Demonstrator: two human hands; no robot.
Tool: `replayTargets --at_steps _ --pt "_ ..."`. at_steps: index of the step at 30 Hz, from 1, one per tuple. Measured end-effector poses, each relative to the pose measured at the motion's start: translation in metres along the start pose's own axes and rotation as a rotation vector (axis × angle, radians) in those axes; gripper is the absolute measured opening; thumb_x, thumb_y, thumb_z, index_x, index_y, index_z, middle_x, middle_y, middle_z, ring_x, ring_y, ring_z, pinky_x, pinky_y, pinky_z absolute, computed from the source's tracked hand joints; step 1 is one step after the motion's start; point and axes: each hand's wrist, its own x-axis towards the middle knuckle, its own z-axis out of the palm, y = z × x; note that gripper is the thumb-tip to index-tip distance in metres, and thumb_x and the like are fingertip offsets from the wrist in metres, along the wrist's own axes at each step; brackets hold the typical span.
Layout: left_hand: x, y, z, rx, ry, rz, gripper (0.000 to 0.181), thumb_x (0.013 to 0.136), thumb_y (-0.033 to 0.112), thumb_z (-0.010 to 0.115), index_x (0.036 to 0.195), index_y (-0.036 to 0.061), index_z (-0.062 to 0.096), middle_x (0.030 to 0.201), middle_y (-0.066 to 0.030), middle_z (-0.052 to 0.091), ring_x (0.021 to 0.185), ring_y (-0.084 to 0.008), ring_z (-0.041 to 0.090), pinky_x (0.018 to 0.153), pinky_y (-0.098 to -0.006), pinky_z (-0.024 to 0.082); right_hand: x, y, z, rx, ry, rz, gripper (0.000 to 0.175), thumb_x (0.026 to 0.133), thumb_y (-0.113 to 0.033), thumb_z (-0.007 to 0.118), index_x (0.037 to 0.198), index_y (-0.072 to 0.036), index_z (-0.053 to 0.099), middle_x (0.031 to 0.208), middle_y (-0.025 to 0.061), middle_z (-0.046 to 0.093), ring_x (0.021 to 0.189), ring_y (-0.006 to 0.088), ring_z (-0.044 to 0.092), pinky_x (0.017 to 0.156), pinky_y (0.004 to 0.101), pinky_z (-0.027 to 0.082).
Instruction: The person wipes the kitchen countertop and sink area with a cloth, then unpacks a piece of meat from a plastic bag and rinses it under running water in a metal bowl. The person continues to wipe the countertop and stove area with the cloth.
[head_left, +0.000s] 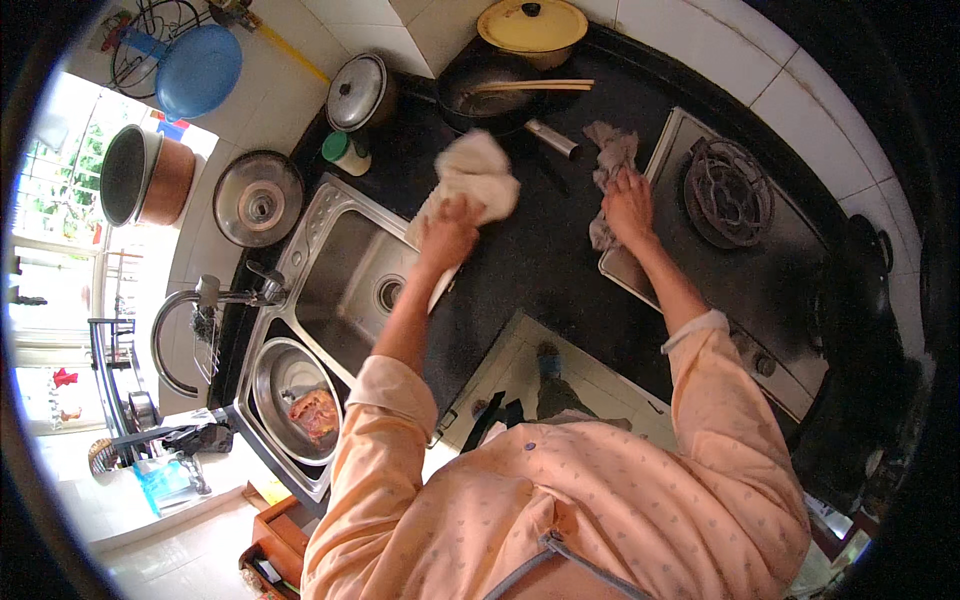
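My left hand (452, 229) is closed over a cream-white cloth (480, 169), which is blurred and lies across the black countertop (544, 225) beside the sink. Part of the cloth hangs toward the rim of the steel sink basin (330, 255). A crumpled greyish-pink cloth (616, 142) is gripped under my right hand (628, 204), on the counter along the left edge of the gas stove (652, 277). Behind the two hands is a black frying pan (487, 112) with a pair of wooden chopsticks (536, 86) resting across it.
A yellow lidded pot (532, 34), a steel lidded pot (358, 94) and a green-capped jar (347, 154) stand at the back. Left are a faucet (180, 315) and a steel bowl (270, 375) with raw meat (315, 418). A burner grate (729, 191) sits on the stove.
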Motion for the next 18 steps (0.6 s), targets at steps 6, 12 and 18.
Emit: replayTargets --at_steps 6,12,18 --pt "-0.024 0.04 0.017 -0.102 0.26 -0.253 0.061 0.076 0.019 0.061 0.133 0.017 0.039 0.14 -0.0153 0.03 0.13 -0.0357 0.028 0.099 -0.0603 0.026 -0.039 -0.034 -0.012 0.022 0.006 -0.133 0.031 0.077 -0.017 0.06 0.101 0.002 0.061 0.116 0.019 0.052 0.111 0.031 0.044 0.097 0.0442 0.033" --pt "-0.032 0.014 0.034 -0.114 0.312 -0.261 0.047 0.08 0.014 0.056 0.126 0.0135 0.047 0.126 -0.0152 0.048 0.118 -0.0344 0.044 0.093 -0.0494 0.037 -0.053 -0.059 -0.012 -0.032 0.039 -0.135 0.033 0.077 -0.017 0.06 0.104 0.002 0.058 0.111 0.0196 0.052 0.103 0.0321 0.046 0.091 0.0446 0.037" --pt "-0.035 0.016 0.021 -0.212 0.317 -0.226 0.009 0.079 0.011 0.051 0.085 0.0061 0.056 0.086 -0.0143 0.059 0.086 -0.0341 0.057 0.074 -0.0445 0.043 -0.075 -0.072 -0.021 0.069 0.032 -0.177 0.038 0.078 -0.016 0.06 0.111 0.005 0.056 0.113 0.0222 0.051 0.105 0.0346 0.046 0.093 0.0486 0.034"
